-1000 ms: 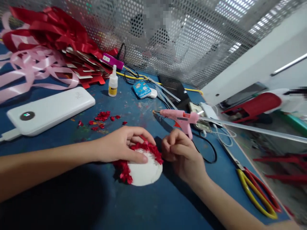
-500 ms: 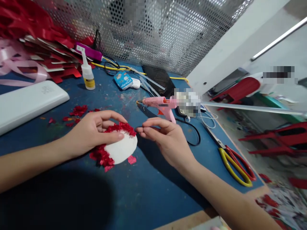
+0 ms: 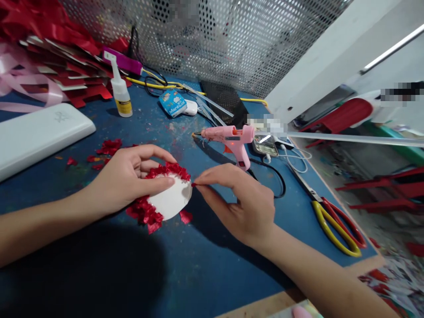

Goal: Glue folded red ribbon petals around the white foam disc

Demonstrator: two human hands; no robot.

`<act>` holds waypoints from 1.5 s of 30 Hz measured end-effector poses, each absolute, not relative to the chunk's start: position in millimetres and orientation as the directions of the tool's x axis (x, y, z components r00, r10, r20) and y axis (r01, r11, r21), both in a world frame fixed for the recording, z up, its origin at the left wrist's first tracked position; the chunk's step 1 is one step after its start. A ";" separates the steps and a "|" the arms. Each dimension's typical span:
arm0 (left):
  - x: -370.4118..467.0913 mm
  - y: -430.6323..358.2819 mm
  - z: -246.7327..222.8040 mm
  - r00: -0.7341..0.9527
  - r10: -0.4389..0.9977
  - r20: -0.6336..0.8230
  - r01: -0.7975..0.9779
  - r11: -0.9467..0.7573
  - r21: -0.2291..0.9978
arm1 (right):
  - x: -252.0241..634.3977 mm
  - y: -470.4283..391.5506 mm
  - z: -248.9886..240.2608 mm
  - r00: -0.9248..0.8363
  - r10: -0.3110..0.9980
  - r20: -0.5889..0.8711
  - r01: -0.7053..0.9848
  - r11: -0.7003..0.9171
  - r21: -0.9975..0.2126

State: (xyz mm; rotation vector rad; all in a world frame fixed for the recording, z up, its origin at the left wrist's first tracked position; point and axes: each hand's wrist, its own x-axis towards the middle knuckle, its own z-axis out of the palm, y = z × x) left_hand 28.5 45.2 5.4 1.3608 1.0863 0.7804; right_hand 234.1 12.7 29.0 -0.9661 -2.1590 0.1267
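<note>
A round white card disc (image 3: 170, 198) is edged with crinkled red ribbon pieces (image 3: 145, 214) along its top and left sides. My left hand (image 3: 135, 174) is closed on it, thumb across the white face and fingers behind. Just off the disc's right edge, my right hand (image 3: 243, 205) pinches a small dark red ribbon piece (image 3: 194, 184) between thumb and fingertip. A loose red petal-like piece (image 3: 186, 216) lies below the disc's right edge. Behind my hands stands a pink glue gun (image 3: 228, 134), nozzle to the left, with a long clear glue stick in its back.
Yellow-and-red-handled scissors (image 3: 338, 225) lie at the right table edge. A small glue bottle (image 3: 121, 95), a white box-like object (image 3: 43, 137) and red ribbon bundles (image 3: 76, 79) occupy the left. Red scraps (image 3: 107, 148) lie behind my left hand. A perforated metal panel (image 3: 212, 44) bounds the back.
My right hand has turned, its fingers now in a tighter pinch with the red piece showing at the disc's edge. My left hand keeps hold of the disc. The view has shifted slightly.
</note>
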 end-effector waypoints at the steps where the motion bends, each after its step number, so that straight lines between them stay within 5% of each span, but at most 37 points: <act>1: 28.5 45.3 5.3 0.350 0.925 -0.149 0.157 0.098 0.983 | 233.9 13.3 27.9 -0.448 0.655 0.608 0.590 0.728 -0.350; 15: 28.4 45.2 5.6 0.354 0.924 -0.146 0.211 0.073 0.975 | 234.3 20.8 19.4 -0.502 0.561 0.658 0.553 0.793 -0.255; 37: 28.5 45.3 6.3 0.363 0.920 -0.145 0.167 0.088 0.982 | 233.2 15.7 25.3 -0.445 0.624 0.642 0.618 0.733 -0.284; 45: 30.9 39.2 16.4 0.504 0.864 -0.008 0.202 -0.109 0.973 | 234.1 30.3 35.8 -0.353 0.533 0.769 0.621 0.748 -0.234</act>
